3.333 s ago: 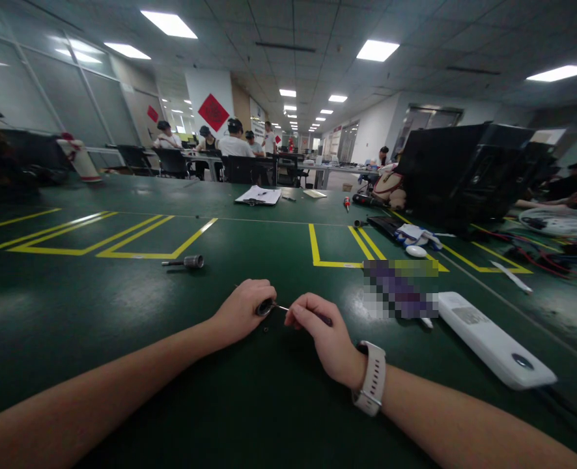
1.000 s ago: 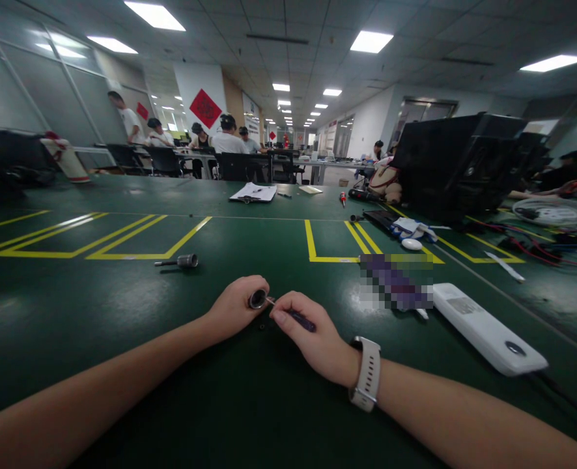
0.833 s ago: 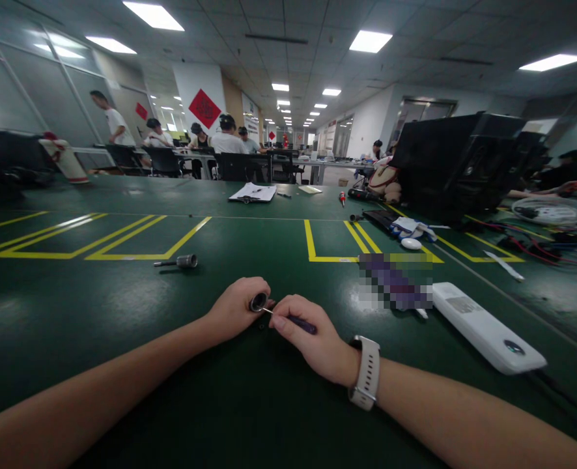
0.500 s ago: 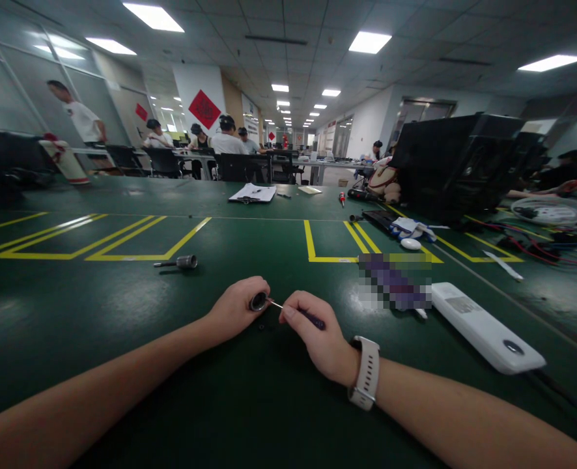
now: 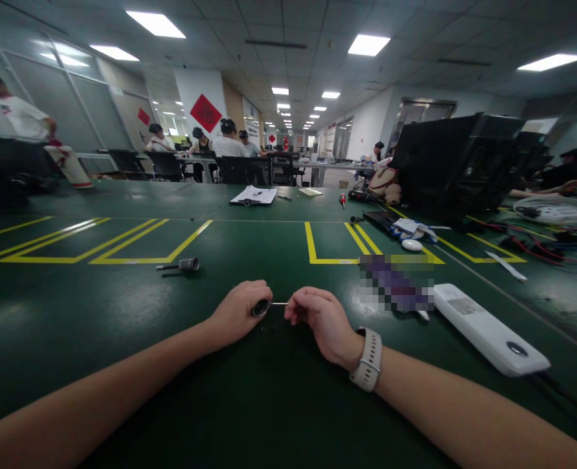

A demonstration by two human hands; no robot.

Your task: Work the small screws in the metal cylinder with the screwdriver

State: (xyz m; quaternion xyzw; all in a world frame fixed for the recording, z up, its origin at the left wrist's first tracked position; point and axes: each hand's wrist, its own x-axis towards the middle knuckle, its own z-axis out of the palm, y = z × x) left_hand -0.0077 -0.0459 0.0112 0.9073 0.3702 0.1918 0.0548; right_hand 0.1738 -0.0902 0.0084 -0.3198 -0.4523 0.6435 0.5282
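Observation:
My left hand (image 5: pixel 237 314) is closed around a hollow metal cylinder (image 5: pixel 260 307), its open end facing me. My right hand (image 5: pixel 323 322), with a pale watch on the wrist, is curled around a small screwdriver; only its thin shaft (image 5: pixel 279 303) shows. The shaft reaches left to the side of the cylinder; whether its tip sits in something cannot be made out. Fingers and palm hide the handle. Just below the left hand, a tiny dark ring (image 5: pixel 263 329) lies on the green table (image 5: pixel 171 404). Farther left lies a similar metal cylinder with a thin stem (image 5: pixel 188 264).
On the right lie a white power bank-like box (image 5: pixel 488 329) with a cable and a blurred purple item (image 5: pixel 396 283). Behind them are gloves (image 5: pixel 410 228) and a large black case (image 5: pixel 457 163). A clipboard (image 5: pixel 253 195) lies farther back. People sit at tables beyond.
My right hand has rolled over, its fingers now curled toward me and the screwdriver handle hidden. The shaft lies more level. A person at far left has moved left.

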